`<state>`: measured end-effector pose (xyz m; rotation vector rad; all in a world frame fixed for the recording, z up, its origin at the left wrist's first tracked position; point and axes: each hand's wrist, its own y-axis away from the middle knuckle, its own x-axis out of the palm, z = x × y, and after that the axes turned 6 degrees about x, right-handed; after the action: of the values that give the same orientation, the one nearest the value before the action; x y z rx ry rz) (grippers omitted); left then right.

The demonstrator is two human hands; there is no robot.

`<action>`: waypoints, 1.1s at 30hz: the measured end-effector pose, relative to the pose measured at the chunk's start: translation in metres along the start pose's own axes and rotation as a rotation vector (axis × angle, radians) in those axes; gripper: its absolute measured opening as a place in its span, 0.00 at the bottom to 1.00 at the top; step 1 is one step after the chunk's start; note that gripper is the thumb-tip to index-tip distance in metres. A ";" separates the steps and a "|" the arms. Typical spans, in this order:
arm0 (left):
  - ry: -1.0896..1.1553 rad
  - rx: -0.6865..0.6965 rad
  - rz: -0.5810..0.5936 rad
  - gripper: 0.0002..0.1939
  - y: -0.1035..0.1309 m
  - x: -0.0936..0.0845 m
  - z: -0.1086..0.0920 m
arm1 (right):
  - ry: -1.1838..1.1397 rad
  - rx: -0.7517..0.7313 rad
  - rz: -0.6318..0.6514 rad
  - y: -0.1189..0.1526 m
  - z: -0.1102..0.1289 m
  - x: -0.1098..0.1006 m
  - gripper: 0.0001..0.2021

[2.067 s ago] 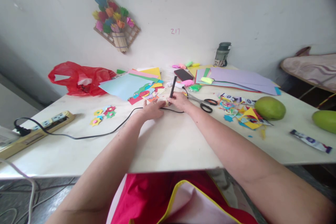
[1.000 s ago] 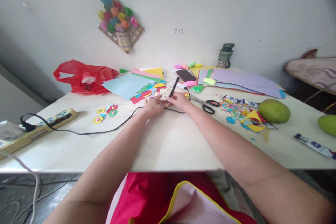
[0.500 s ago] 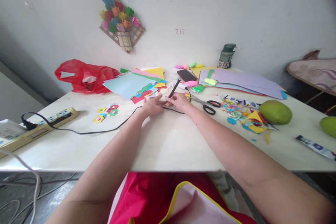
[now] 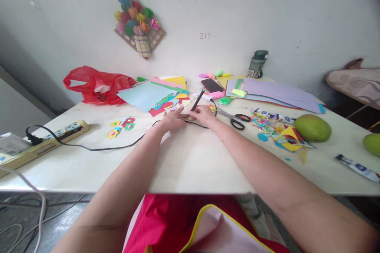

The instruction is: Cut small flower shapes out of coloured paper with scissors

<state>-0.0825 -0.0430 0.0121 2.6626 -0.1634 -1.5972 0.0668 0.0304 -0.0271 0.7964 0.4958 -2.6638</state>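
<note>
My right hand (image 4: 205,114) is closed around the lower end of a slim black pen (image 4: 197,101), which leans up and to the right. Flat on the table beside it lies my left hand (image 4: 173,119), its fingers stretched toward the pen's lower end. What is under the fingertips is too small and hidden to make out. Just beyond the left hand is a pile of coloured paper cut-outs (image 4: 166,105). A black cable (image 4: 197,124) runs past both hands. Scissors with black handles (image 4: 237,121) rest right of my right hand.
Paper flowers (image 4: 121,126) and a power strip (image 4: 69,128) lie on the left. Behind are a red plastic bag (image 4: 97,87), coloured sheets (image 4: 139,95), a phone (image 4: 212,85) and a bottle (image 4: 257,64). Paper scraps (image 4: 274,130) and a green fruit (image 4: 313,128) sit right.
The view has shifted very slightly. Both hands and the pen stay nearly in the same place.
</note>
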 end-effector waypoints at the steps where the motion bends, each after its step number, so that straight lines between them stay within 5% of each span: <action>1: 0.007 0.002 -0.005 0.44 0.001 0.000 0.000 | 0.002 0.003 0.002 0.000 0.000 0.000 0.12; 33: -0.087 -0.022 0.059 0.40 0.007 -0.006 -0.010 | 0.110 -0.013 -0.034 0.004 0.005 -0.002 0.11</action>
<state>-0.0768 -0.0499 0.0226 2.5482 -0.2234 -1.6867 0.0673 0.0254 -0.0224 0.9427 0.5582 -2.6547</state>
